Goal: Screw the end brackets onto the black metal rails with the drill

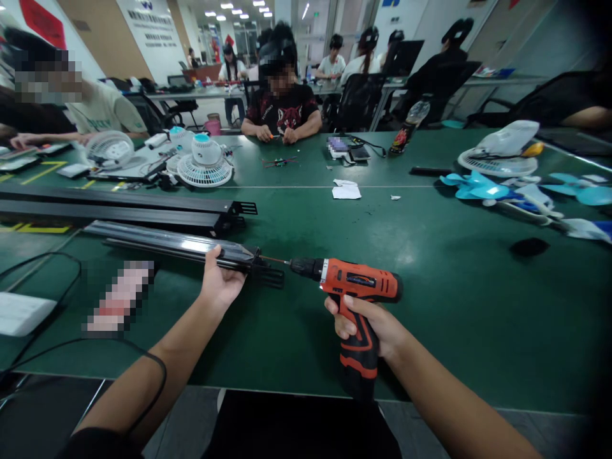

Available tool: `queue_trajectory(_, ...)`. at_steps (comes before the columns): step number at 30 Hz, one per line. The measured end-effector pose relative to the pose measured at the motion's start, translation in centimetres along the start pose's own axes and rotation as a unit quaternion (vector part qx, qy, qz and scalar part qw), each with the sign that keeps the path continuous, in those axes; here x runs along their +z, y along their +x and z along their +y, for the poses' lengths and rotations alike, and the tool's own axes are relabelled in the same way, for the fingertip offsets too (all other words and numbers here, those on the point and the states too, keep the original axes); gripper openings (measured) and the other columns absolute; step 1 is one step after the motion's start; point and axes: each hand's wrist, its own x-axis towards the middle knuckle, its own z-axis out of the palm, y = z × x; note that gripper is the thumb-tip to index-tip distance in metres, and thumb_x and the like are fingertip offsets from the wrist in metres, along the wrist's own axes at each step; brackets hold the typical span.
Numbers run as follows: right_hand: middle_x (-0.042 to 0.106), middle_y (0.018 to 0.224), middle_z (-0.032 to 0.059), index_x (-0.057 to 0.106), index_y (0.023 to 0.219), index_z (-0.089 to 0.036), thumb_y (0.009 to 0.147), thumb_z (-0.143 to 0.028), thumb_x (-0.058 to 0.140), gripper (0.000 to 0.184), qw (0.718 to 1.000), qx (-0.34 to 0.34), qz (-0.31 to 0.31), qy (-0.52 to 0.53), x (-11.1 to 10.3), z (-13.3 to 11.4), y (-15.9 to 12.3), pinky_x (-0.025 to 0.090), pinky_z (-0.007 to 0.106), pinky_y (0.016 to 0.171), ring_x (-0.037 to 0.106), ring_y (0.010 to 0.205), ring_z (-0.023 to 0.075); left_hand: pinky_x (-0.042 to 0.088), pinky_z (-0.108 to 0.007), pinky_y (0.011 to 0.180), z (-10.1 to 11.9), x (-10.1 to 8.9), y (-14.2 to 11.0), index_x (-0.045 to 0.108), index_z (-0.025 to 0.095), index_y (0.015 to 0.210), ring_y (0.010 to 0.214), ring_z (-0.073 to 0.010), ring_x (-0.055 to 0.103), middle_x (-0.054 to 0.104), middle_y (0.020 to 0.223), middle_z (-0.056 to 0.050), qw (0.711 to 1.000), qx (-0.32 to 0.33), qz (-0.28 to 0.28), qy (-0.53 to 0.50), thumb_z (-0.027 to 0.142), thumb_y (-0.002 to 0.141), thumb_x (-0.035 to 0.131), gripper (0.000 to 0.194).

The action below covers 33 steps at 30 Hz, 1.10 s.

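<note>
My right hand point(361, 319) is wrapped round the grip of an orange and black cordless drill point(363, 280), which lies level and points left. A long thin bit point(275, 259) runs from its chuck to the end of a long black bar-shaped housing point(176, 245) with a shiny top. Whether the tip is inside the end piece is too small to tell. My left hand point(220, 280) grips the housing near that end, thumb on top and fingers underneath. A black slotted bracket point(268, 276) sticks out from this end. Behind it lie similar long black bars point(119, 213).
White fan parts point(205, 166) stand at the back left, blue fan blades point(478, 186) at the right. A bottle point(410, 127) and paper scraps point(347, 190) are farther back. A black cable point(157, 357) crosses my left forearm. A co-worker point(282, 102) sits opposite.
</note>
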Motion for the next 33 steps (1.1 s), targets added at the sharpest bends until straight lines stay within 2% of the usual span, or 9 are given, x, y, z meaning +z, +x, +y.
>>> queue_trajectory(10,0.049,0.051,-0.0051,0.075,0.087,-0.015,0.085,-0.052,0.083,0.038,1.000,0.001,-0.002,0.012,-0.02,0.10,0.13,0.045,0.024,0.054,0.040,0.047,0.0089,0.065,-0.037,0.082,0.01,0.09,0.01,0.069,0.012,0.109,0.086,-0.0244,0.075,0.077,0.101,-0.013,1.000,0.000,-0.005,0.000,0.032,0.097,0.058,0.026)
queue_trajectory(17,0.049,0.051,-0.0045,0.075,0.088,-0.014,0.085,-0.051,0.084,0.038,1.000,0.003,-0.002,0.019,-0.13,0.09,0.13,0.045,0.023,0.055,0.043,0.048,0.0087,0.066,-0.038,0.081,0.03,0.27,-0.23,0.068,0.014,0.110,0.087,-0.0254,0.076,0.077,0.096,-0.011,1.000,-0.002,0.001,-0.001,0.032,0.097,0.059,0.025)
queue_trajectory(22,0.048,0.053,-0.0055,0.075,0.086,-0.014,0.084,-0.051,0.084,0.039,0.999,0.006,-0.003,0.033,-0.04,-0.08,0.17,0.044,0.022,0.054,0.038,0.047,0.0071,0.066,-0.037,0.082,0.02,0.14,-0.05,0.068,0.014,0.108,0.087,-0.0244,0.076,0.077,0.097,-0.011,1.000,0.003,0.001,-0.001,0.031,0.097,0.058,0.023)
queue_trajectory(33,0.046,0.051,-0.0053,0.072,0.088,-0.014,0.086,-0.053,0.080,0.039,1.000,0.013,0.005,0.008,-0.12,0.15,0.11,0.042,0.025,0.054,0.041,0.048,0.0099,0.066,-0.037,0.081,0.04,0.10,-0.03,0.069,0.013,0.110,0.086,-0.0246,0.076,0.077,0.099,-0.011,1.000,-0.002,0.003,-0.001,0.032,0.097,0.059,0.025)
